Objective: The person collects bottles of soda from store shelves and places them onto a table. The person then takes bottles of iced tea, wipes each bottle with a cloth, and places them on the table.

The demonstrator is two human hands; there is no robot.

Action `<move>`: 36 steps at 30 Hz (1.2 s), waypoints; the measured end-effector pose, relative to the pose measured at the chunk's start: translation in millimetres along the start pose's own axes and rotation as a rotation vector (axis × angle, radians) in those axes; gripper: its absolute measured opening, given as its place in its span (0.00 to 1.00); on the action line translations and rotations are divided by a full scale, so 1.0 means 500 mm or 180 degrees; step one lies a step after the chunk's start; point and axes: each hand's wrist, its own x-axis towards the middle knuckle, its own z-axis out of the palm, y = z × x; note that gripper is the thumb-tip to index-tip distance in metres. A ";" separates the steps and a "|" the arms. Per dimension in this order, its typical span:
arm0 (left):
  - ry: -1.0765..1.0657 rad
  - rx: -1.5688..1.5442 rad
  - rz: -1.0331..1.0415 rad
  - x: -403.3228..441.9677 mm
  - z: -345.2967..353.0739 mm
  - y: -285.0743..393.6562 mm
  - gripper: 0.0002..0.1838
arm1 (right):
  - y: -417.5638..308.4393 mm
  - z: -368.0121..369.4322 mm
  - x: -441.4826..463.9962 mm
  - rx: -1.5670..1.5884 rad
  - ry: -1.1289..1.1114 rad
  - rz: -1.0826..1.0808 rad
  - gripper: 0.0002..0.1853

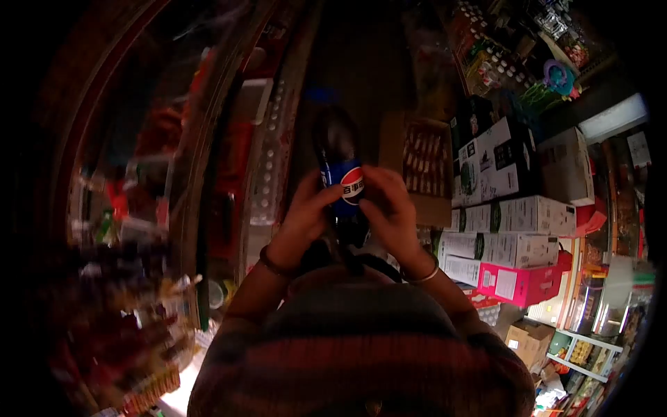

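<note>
Blue-labelled bottle (344,186), gripped by left hand (313,206) and right hand (390,210), ends apparently lost in shadow

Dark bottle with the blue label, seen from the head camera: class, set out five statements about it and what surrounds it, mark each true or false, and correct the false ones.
1. The left hand and the right hand are both at the dark bottle with the blue label. True.
2. The label is plain, without any print. False: it carries a round emblem with writing across it.
3. A light-coloured bangle is on the right wrist. True.
4. The bright pink box is on the person's left. False: the bright pink box is on the right.
5. An open brown cardboard box is to the right of the bottle. True.
</note>
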 end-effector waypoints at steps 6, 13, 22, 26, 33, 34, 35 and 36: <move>-0.0082 -0.0084 -0.0227 0.289 -0.006 0.039 0.32 | 0.142 -0.064 0.216 0.1425 0.0113 0.1115 0.33; -0.0091 0.0571 -0.0341 0.649 0.013 0.049 0.30 | 0.354 -0.173 0.468 0.1282 0.0521 0.1056 0.32; -0.0322 0.1939 -0.0202 1.048 0.120 0.121 0.31 | 0.520 -0.309 0.816 -0.0270 0.1257 0.0418 0.32; -0.0480 0.2784 0.0071 1.229 0.112 0.107 0.34 | 0.615 -0.332 0.937 -0.0714 0.1352 0.0353 0.31; -0.0523 0.2247 0.0014 1.593 0.051 0.144 0.38 | 0.774 -0.388 1.236 -0.0948 0.1129 0.0342 0.31; -0.0619 0.2129 0.0009 1.645 0.045 0.157 0.39 | 0.790 -0.399 1.285 -0.0662 0.1069 0.0489 0.31; -0.0642 0.2253 0.0088 1.694 0.029 0.165 0.39 | 0.811 -0.403 1.326 -0.0359 0.1023 0.0666 0.32; -0.0690 0.2371 0.0200 1.751 0.030 0.182 0.39 | 0.824 -0.417 1.376 -0.0073 0.0991 0.0806 0.32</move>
